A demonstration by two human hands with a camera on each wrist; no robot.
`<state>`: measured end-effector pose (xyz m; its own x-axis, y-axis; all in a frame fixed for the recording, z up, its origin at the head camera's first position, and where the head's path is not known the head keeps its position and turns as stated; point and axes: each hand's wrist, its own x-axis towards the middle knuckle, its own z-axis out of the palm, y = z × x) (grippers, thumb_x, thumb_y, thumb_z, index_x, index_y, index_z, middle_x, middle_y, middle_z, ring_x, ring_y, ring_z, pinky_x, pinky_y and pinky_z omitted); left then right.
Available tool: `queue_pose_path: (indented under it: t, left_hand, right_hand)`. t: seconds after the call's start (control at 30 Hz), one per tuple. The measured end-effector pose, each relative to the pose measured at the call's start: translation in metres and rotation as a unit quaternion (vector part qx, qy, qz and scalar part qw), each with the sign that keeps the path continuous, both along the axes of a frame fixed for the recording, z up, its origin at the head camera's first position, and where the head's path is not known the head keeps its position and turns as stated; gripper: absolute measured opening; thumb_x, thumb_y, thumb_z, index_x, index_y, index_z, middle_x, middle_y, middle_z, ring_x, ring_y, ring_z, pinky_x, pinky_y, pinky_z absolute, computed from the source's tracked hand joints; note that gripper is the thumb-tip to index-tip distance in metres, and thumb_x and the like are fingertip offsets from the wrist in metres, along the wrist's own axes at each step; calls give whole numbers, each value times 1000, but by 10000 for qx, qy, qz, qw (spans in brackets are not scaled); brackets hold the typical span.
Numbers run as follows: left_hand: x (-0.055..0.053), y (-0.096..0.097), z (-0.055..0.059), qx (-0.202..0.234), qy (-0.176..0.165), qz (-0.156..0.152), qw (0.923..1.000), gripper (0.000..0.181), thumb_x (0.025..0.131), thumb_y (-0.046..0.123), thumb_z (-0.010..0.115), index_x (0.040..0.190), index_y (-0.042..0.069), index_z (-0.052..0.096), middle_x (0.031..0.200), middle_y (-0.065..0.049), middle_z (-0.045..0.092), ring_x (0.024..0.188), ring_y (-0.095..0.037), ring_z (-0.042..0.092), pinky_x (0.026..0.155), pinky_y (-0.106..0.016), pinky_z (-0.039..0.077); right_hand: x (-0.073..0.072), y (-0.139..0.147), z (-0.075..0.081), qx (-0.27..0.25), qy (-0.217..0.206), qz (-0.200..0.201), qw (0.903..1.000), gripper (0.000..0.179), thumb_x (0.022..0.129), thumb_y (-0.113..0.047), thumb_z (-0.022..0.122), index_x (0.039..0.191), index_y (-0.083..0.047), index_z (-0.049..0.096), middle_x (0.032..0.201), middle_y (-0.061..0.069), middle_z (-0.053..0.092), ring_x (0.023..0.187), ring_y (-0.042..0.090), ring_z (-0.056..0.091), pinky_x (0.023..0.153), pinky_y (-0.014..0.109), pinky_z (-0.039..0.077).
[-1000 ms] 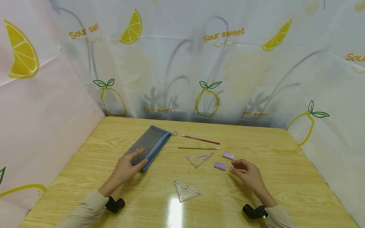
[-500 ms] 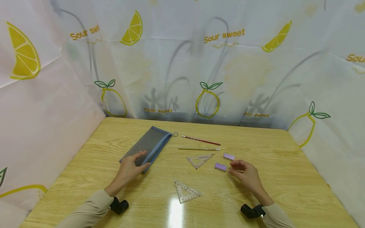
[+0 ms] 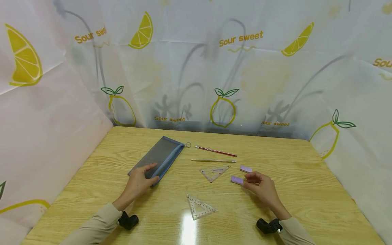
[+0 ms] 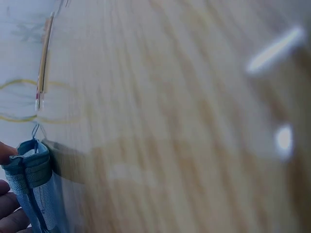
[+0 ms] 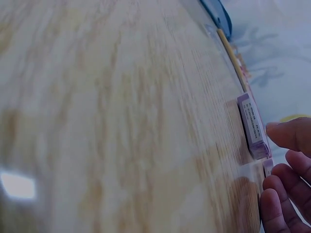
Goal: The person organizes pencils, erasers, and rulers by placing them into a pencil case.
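In the head view my left hand point(image 3: 137, 182) rests on the near end of a grey mesh pencil case point(image 3: 162, 151) with blue edging. Its thumb lies at the zip side, fingers spread across the top. My right hand point(image 3: 263, 189) hovers low over the table, thumb and fingers apart, right beside a purple eraser point(image 3: 237, 180). A second purple eraser point(image 3: 246, 168) lies just behind, by the fingertips. In the right wrist view the thumb points at the nearer eraser point(image 5: 251, 127), its printed side showing; whether they touch I cannot tell. The pencil case's end point(image 4: 34, 170) shows in the left wrist view.
A red pencil point(image 3: 215, 151) and a yellowish pencil point(image 3: 213, 161) lie behind. One clear set square point(image 3: 218, 175) is left of the erasers; another set square point(image 3: 191, 209) lies nearer the front. A lemon-patterned cloth point(image 3: 196, 68) encloses the wooden table point(image 3: 306, 190).
My right hand has moved slightly left, closer to the nearer eraser. My left hand shifted a little to the right on the pencil case, then stayed there.
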<state>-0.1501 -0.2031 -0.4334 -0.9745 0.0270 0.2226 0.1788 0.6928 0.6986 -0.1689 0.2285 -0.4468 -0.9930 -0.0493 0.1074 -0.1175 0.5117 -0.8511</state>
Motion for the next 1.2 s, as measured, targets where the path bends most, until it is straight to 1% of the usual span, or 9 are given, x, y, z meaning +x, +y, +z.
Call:
queue_pose_path:
  t: [0.13,0.2,0.3,0.37,0.43,0.53,0.57,0.93,1.2]
  left_hand:
    - [0,-1,1,116,19,54,9999,42,83,4,74,124,-5,63,124,-25,60,110,-41,58,69,-38,46]
    - [-1,-1,1,205,-4,80,9998,40,84,3,73,122,-4,65,123,-24,61,92,-39,64,58,-32,46]
    - [-1,-1,2,298,-58,128,9995,37,85,4,71,121,-2,66,121,-23,62,87,-36,65,43,-28,36]
    - [-1,-1,3,348,-91,145,9992,35,86,4,69,120,-1,67,121,-22,63,91,-36,66,46,-30,45]
    - [-1,-2,4,367,-63,148,9992,32,87,4,67,119,-2,67,120,-22,63,106,-36,62,60,-36,54]
    - [0,-2,6,437,-9,157,9989,30,88,3,66,117,-5,67,118,-21,64,107,-35,63,82,-45,52]
    - [0,-2,7,473,10,169,9987,29,89,3,66,117,-5,67,117,-21,65,105,-34,63,83,-45,52]
    - [-2,-4,10,635,278,255,9973,23,90,2,66,111,-5,70,109,-20,68,94,-30,68,67,-29,55]
    - [-1,-5,16,866,239,324,9954,20,91,3,65,109,-3,71,105,-20,69,88,-29,69,47,-23,45]
  right_hand:
    - [-1,-1,1,67,-18,-11,10000,26,78,-8,82,100,-2,70,98,9,70,89,21,67,71,24,52]
    - [-1,-2,1,85,-22,-1,10000,26,78,-8,82,99,-2,70,97,9,70,89,22,68,71,24,52]
    - [-2,-2,1,105,-19,11,9999,25,77,-8,82,99,-2,70,96,9,70,88,22,68,71,24,52]
    - [-2,-3,1,102,-8,18,9999,25,77,-7,82,98,-1,70,95,9,70,88,21,68,71,24,52]
    - [-3,-3,1,110,11,36,9999,25,77,-7,82,98,-1,70,95,9,70,87,21,68,71,24,52]
    - [-4,-3,0,116,7,31,9999,23,77,-6,82,97,-1,71,94,9,70,86,20,68,70,24,52]
    - [-4,-4,0,112,3,38,9999,23,77,-6,82,97,-1,71,94,9,70,86,20,68,70,24,52]
    - [-4,-7,1,113,174,163,9997,24,77,-4,82,96,1,71,95,10,70,84,21,68,72,24,52]
    - [-6,-9,-1,283,234,199,9991,23,75,-1,83,95,1,71,92,10,70,82,21,67,70,24,53]
